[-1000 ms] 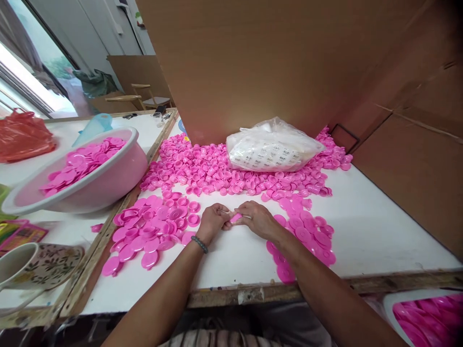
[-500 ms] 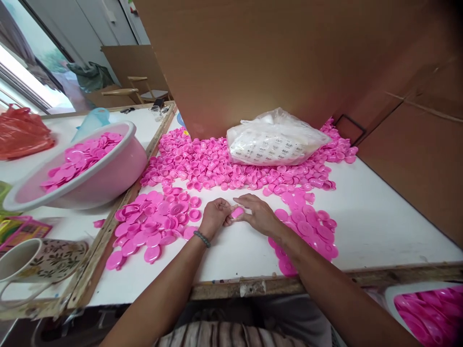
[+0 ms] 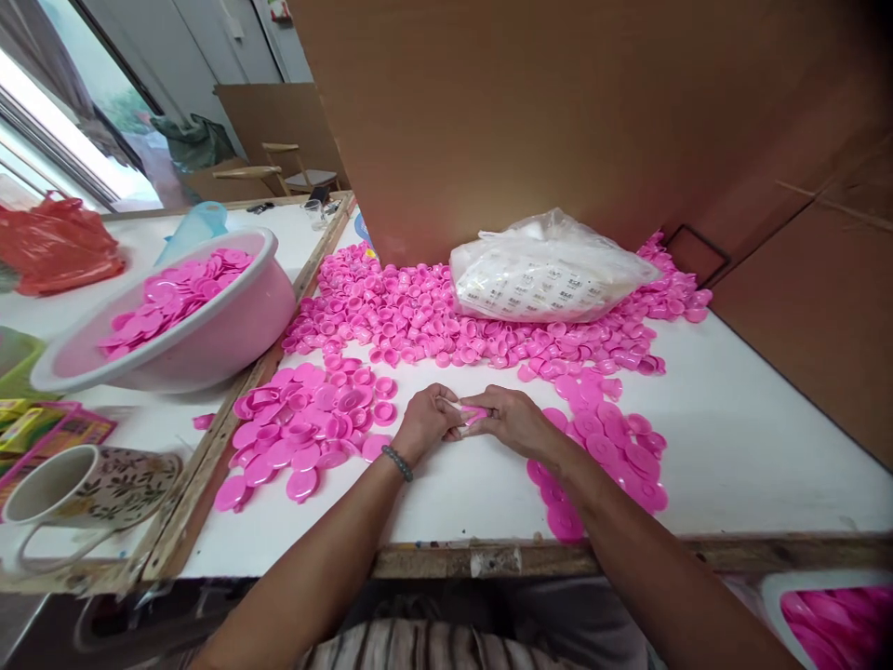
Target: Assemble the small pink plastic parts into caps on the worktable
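Observation:
Between my two hands, above the white table [image 3: 446,498], is a small pink plastic piece [image 3: 475,413], mostly covered by fingers. My left hand [image 3: 427,423], with a beaded bracelet at the wrist, pinches at its left side. From the right, my right hand [image 3: 514,419] grips it with thumb and fingers closed. Its exact shape is hidden. Left of my hands lies a loose heap of pink discs and small cup-like pieces [image 3: 305,456]. Pink round discs [image 3: 614,451] are spread beside my right forearm. Behind my hands stretches a long pile of small pink cups [image 3: 391,312].
A clear bag of printed white packets [image 3: 551,279] rests on the pile against a cardboard sheet [image 3: 523,112]. At left stand a pink basin [image 3: 223,344] of discs, a floral mug [image 3: 118,489] and a red bag [image 3: 62,247]. Another tub [image 3: 774,596] of pink pieces sits low right.
My right hand's fingers have closed further over the pink piece, and both hands are nearer together. The whole view has shifted slightly, so things appear farther right.

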`<state>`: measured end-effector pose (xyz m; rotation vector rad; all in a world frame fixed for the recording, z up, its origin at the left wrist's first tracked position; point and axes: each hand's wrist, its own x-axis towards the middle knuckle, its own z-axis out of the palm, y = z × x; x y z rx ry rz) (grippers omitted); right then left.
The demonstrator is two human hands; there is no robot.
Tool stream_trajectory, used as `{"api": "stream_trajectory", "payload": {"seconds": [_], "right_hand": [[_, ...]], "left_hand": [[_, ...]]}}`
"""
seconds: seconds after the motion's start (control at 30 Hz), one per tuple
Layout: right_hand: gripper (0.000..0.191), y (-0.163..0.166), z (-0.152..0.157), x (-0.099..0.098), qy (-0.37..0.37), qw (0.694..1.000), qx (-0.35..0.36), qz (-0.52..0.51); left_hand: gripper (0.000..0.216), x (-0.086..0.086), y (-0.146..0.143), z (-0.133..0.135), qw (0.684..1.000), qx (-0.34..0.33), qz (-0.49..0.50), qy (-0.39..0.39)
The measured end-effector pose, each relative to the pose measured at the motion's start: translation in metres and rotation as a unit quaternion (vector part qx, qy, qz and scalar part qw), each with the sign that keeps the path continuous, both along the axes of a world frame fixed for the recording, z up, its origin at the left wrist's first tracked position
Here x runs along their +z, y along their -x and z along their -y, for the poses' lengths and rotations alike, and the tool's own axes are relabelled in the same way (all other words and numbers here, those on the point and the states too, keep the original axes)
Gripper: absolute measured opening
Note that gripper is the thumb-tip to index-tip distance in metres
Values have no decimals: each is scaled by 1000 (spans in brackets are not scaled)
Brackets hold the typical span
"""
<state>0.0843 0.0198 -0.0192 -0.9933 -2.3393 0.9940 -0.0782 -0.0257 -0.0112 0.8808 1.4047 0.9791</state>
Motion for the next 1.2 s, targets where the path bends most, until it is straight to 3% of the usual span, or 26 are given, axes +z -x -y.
{"api": "stream_trajectory", "payload": {"seconds": [0.2,0.37,0.47,0.57,0.67,0.77,0.83,0.9,1.03,1.07,1.13,1.2], "right_hand": [[21,4,2,-5,-22,999,-22,10],[26,1,4,8,-59,996,-34,49],[34,-15,-2,24,-95,980,-138,104],[34,-38,-13,36,-97,924,-303,213],[37,-53,-22,38,-41,888,-353,291],[36,-50,-21,33,18,919,-302,254],[35,-42,-18,31,34,949,-244,195],[31,-36,-18,29,10,961,-227,156],[13,-33,-25,25,-111,934,-290,178],[13,-33,-28,23,-126,931,-288,188],[15,-32,-32,17,-125,936,-264,196],[20,-30,-34,12,-119,947,-234,184]], "left_hand": [[33,1,-1,-3,999,-11,-12,43],[27,3,-6,3,999,-19,-22,-26],[25,22,0,10,990,-5,-119,-72],[20,56,25,17,959,46,-257,-111],[20,86,64,26,907,125,-387,-112],[14,95,104,34,841,193,-494,-109],[12,91,124,37,820,217,-520,-99],[14,85,134,41,806,228,-538,-91],[21,80,118,43,752,252,-594,-133],[23,79,107,42,752,249,-592,-149],[28,74,75,36,788,201,-556,-169],[29,62,39,27,835,101,-505,-194]]}}
